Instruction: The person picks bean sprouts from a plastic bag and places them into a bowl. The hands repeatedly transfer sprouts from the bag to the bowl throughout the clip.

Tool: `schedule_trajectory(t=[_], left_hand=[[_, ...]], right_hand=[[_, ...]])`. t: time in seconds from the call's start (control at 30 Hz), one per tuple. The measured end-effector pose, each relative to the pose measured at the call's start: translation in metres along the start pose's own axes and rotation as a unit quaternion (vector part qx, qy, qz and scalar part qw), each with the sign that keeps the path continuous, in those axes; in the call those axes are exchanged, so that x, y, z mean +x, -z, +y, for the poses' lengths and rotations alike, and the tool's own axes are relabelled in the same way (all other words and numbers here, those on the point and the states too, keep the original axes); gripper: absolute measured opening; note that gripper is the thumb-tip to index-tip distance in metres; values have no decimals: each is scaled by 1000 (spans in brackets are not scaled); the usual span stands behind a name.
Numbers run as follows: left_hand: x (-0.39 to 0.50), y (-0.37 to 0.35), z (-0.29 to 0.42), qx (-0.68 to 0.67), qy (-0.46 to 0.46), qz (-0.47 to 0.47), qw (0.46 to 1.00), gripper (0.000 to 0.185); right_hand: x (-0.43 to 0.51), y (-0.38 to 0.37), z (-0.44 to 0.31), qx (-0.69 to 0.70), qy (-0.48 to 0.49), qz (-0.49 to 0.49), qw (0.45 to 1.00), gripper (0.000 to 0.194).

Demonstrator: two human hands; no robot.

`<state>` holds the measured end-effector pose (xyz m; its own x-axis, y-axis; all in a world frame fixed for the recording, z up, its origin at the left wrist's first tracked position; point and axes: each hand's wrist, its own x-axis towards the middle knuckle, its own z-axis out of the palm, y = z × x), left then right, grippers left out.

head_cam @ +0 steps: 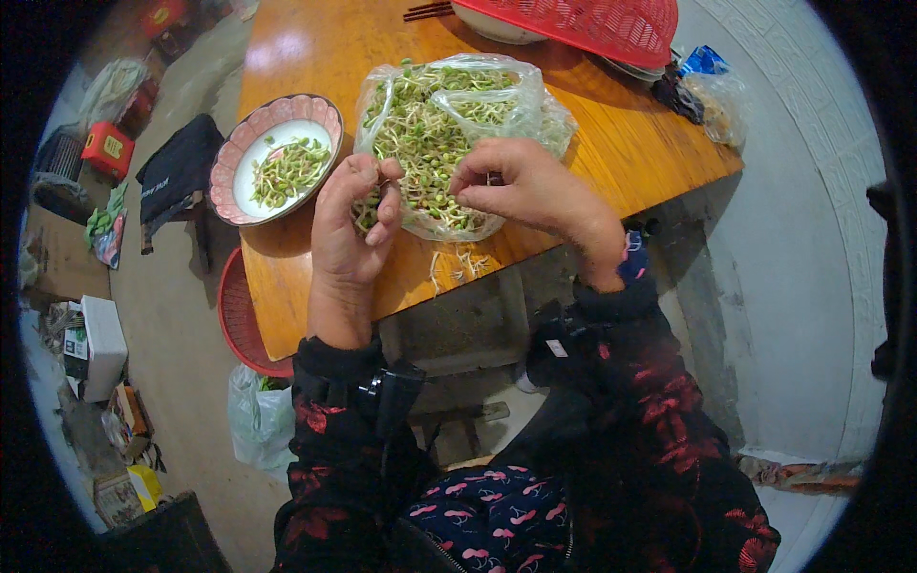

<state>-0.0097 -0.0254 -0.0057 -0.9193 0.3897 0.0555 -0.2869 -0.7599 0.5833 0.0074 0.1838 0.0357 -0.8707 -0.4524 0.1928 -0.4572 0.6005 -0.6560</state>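
My left hand (351,222) is curled above the table's near edge, with a few bean sprouts (365,217) in its fingers. My right hand (519,183) hangs over the front of a clear plastic bag (526,118), its thumb and index fingertip close together. Whether a sprout is pinched there is too small to tell. Green-tipped bean sprouts (423,122) fill the open bag. Left of it, a pink-rimmed plate (223,172) carries a small heap of sprouts (290,172). Thin pale root ends (469,266) lie on the wooden table (286,286) near its edge.
A red plastic basket (609,29) covers dishes at the back, beside chopsticks (428,11). Knotted plastic bags (716,107) sit at the right corner. Below the left corner are a red basket (240,315) and a plastic bag (258,422). A stool (179,172) stands farther left.
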Motion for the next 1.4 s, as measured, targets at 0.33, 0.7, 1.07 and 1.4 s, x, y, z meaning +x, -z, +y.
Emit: schedule_trajectory(t=[0.33,0.7,1.07,1.4], left_hand=[[-1,-3,-1,58,-1,14,998,8],[0,-5,-7,125,4,36,992,11],[-4,-14,-12,235,51,53,969,17],[-4,-16,-18,298,-16,58,953,10]], right_hand=[[2,-28,0,-201,-16,16,979,10],[-1,-24,7,-174,28,-15,984,11],[7,-10,-1,8,84,115,990,10],[12,-30,-13,94,-5,171,981,17]])
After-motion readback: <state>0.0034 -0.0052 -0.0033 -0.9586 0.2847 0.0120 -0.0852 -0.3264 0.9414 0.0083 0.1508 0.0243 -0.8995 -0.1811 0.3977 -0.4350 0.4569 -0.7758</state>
